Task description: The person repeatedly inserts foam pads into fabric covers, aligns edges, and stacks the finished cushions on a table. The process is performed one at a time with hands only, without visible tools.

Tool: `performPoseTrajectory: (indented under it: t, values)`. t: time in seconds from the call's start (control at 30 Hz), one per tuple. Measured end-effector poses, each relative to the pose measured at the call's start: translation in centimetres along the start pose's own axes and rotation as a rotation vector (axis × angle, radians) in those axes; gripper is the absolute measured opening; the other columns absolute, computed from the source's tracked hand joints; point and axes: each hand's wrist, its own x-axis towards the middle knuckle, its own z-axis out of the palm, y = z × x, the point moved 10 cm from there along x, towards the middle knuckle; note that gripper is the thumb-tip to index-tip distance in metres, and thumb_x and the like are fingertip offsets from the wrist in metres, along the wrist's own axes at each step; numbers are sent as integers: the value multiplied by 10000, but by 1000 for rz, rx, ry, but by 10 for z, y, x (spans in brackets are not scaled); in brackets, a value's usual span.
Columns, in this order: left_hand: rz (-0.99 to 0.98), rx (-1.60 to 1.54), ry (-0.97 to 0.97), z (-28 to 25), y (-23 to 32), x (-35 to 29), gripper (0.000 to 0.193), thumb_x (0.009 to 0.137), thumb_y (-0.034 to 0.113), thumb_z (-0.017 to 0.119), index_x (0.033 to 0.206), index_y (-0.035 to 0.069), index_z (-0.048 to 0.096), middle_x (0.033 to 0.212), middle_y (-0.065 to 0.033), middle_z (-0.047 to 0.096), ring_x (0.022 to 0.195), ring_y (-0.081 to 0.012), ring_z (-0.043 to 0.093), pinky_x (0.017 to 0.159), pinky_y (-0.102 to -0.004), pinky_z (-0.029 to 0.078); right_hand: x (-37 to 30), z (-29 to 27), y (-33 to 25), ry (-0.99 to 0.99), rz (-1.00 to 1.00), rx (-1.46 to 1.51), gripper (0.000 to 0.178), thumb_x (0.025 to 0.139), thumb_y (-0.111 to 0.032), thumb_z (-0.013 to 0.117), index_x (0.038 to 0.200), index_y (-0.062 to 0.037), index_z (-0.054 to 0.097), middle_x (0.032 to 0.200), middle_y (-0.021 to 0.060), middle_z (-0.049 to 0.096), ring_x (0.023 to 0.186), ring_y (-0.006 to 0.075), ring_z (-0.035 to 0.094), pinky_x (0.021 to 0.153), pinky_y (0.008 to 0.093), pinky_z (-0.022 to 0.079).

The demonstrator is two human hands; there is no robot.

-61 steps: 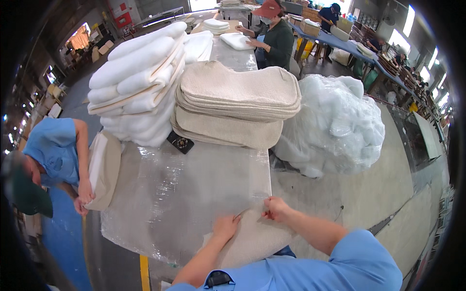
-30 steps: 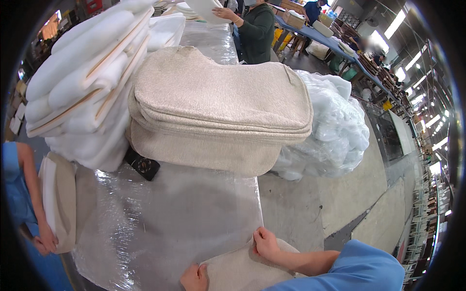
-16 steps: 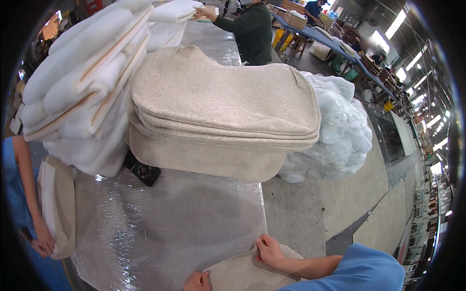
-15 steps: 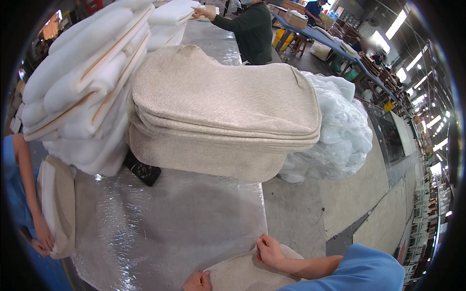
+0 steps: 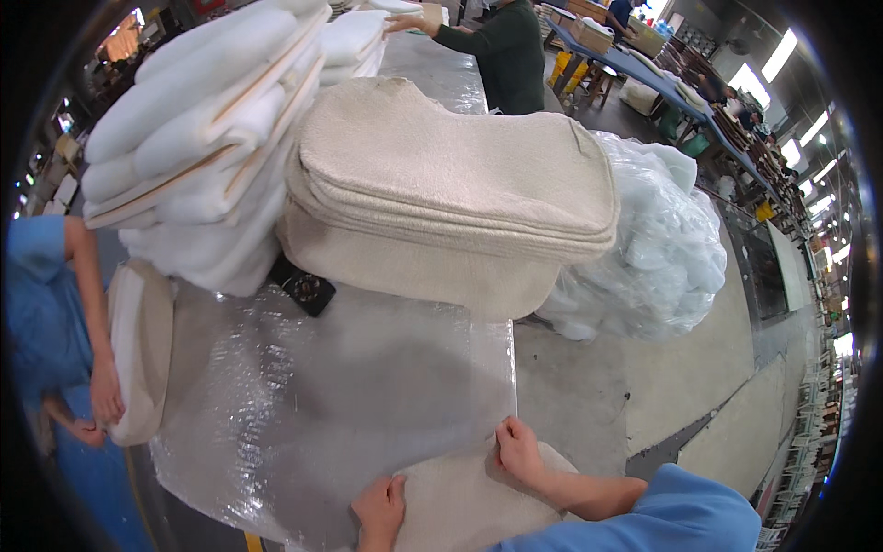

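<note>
A beige fabric cushion cover (image 5: 451, 501) lies at the near edge of the plastic-covered table (image 5: 368, 368). My left hand (image 5: 379, 504) is closed on its left far corner, thumb on top. At its far right edge my right hand (image 5: 521, 451) is closed too, pinching the fabric. Both forearms come from the lower right in blue sleeves. Whether anything lies inside the cover cannot be seen. Beyond my hands, a stack of folded beige covers (image 5: 460, 166) rests on the table.
White padding slabs (image 5: 202, 138) are piled at the far left, with a small black item (image 5: 303, 287) beside them. A clear bag of white filling (image 5: 653, 239) stands right of the stack. At left, a co-worker (image 5: 55, 304) holds a cushion (image 5: 147, 359). Another person (image 5: 510, 60) stands at the far end.
The view has shifted, so the table scene sits further right and slightly higher. My left hand has moved up a little with the cover's corner; my right hand keeps its grip.
</note>
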Motion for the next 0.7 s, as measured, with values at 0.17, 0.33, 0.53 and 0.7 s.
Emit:
performPoseTrajectory:
  t: [0.17,0.33,0.53,0.7]
  values:
    - [89,70,-333,14,14,30,675,937,659,577,1179,43,710,1155,-227,722,1123,-407,673,953,-504,518,10,-3,-11,-36,-80,19,290,1089,-204,494,851,-39,490,643,53,496,468,181,558,401,376,418]
    - [126,178,-495,17,90,33,583,950,554,631,1204,34,694,1175,-233,715,1124,-415,670,948,-494,515,5,-6,-3,-8,-46,67,285,1089,-196,492,851,-41,487,642,51,495,439,175,542,384,374,414]
    - [338,6,67,7,97,14,360,1051,385,530,912,80,663,813,-170,697,756,-414,661,685,-510,507,1,-7,-7,46,-88,-3,272,1083,-193,496,859,-38,503,639,72,536,437,169,544,385,358,413]
    - [372,41,87,11,101,19,357,1043,410,544,931,94,668,799,-179,692,749,-409,665,677,-502,509,6,2,-1,-44,21,-49,211,1070,-183,511,918,-40,543,685,81,586,490,171,583,433,349,450]
